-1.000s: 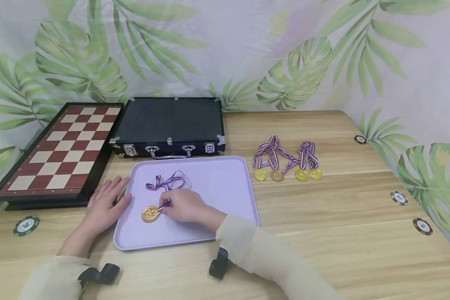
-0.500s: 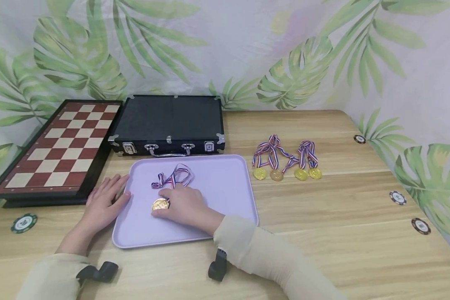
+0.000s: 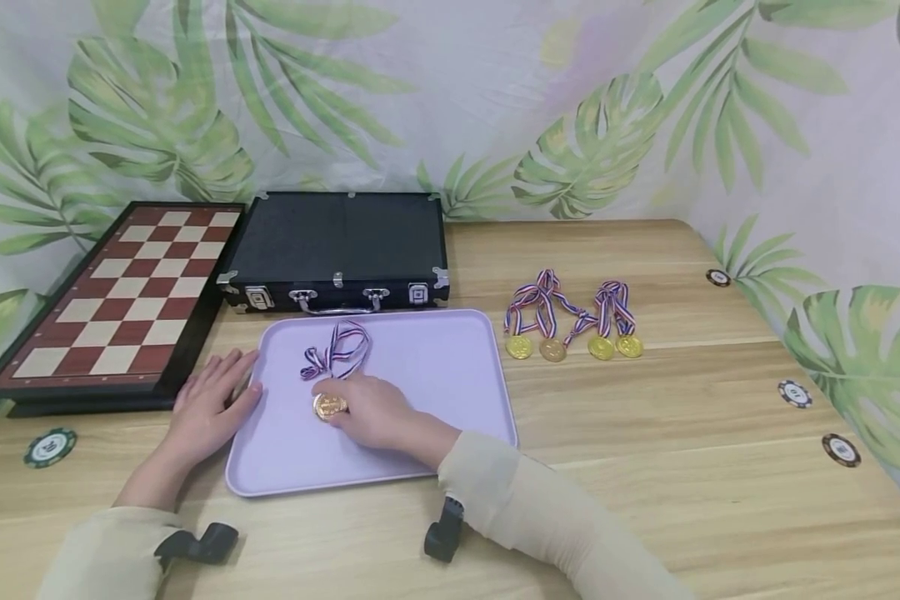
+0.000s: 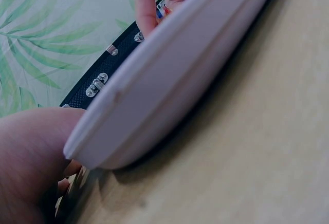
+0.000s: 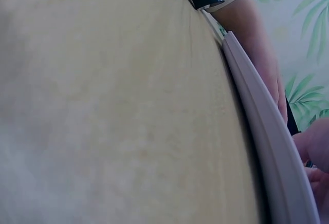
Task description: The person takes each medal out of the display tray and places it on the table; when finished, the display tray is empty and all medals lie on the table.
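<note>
A gold medal with a red, white and blue ribbon lies in the left half of a lilac tray. My right hand rests in the tray with its fingertips curled round the medal. The ribbon trails from it toward the tray's back rim. My left hand lies flat on the table, fingers straight, touching the tray's left rim. The left wrist view shows that rim close up beside my palm. In the right wrist view the tray's rim is edge-on.
Several more gold medals with ribbons lie on the wooden table right of the tray. A shut black case stands behind the tray, a chessboard to its left. Poker chips lie at the front left and along the right edge.
My right hand has slid the medal to the right and a little back in the tray, and the ribbon has bunched toward the back rim. The left hand has stayed put.
</note>
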`<state>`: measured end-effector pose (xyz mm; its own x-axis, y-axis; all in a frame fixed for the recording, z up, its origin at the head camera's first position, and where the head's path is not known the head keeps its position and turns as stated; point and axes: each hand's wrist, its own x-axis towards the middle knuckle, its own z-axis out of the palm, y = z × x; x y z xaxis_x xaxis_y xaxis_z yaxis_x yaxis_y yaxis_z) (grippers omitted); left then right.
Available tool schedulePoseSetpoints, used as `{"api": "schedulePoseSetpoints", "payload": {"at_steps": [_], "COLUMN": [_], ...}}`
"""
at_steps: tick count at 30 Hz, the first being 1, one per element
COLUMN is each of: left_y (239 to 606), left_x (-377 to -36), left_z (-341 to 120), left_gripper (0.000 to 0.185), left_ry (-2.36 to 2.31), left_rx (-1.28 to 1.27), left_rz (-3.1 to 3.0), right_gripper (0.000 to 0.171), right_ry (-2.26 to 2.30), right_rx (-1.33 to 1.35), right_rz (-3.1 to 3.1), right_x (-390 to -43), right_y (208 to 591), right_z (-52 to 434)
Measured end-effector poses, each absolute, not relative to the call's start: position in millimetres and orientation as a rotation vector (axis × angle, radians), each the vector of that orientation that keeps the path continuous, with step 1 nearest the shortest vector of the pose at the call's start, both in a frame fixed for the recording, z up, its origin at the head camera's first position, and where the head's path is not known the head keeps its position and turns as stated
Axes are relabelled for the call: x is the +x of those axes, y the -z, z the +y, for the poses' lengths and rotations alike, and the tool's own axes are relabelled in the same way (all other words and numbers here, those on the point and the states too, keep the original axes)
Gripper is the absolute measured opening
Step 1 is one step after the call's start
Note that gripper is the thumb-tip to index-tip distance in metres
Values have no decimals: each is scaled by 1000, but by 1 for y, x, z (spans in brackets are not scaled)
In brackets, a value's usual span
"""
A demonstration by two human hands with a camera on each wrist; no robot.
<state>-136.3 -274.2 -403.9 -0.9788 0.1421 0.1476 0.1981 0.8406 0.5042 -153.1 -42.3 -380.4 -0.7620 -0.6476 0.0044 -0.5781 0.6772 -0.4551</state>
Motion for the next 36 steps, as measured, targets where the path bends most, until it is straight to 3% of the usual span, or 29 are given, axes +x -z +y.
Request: {"api": "schedulePoseSetpoints", "payload": {"at_steps": [4,13,19,26,36], "left_y": [405,402,401,401,401], "left_x": [-137,-139,-138,-136,-135], "left_z": [-274,-271,-271,-272,-273], "left_gripper": [52,52,52,51,52], "left_ry": [819,834,834,839,843], "left_rx": [-274,-276,-285,-288,-291], "left_rz": [-2923,-2935,-2926,-2907,-2908], "right_gripper": [46,44,56,41,48], "right_ry": [894,1392,1564,1697,2033], "right_rx": [-1045,-793,-842,-819,-862], "right_rz": [2607,2405,2423,2504,2434], "right_x": [-156,-156,-160,-161,-143], "right_y": [377,342,327,297,252], "right_z": [-32,21,74,135,214]}}
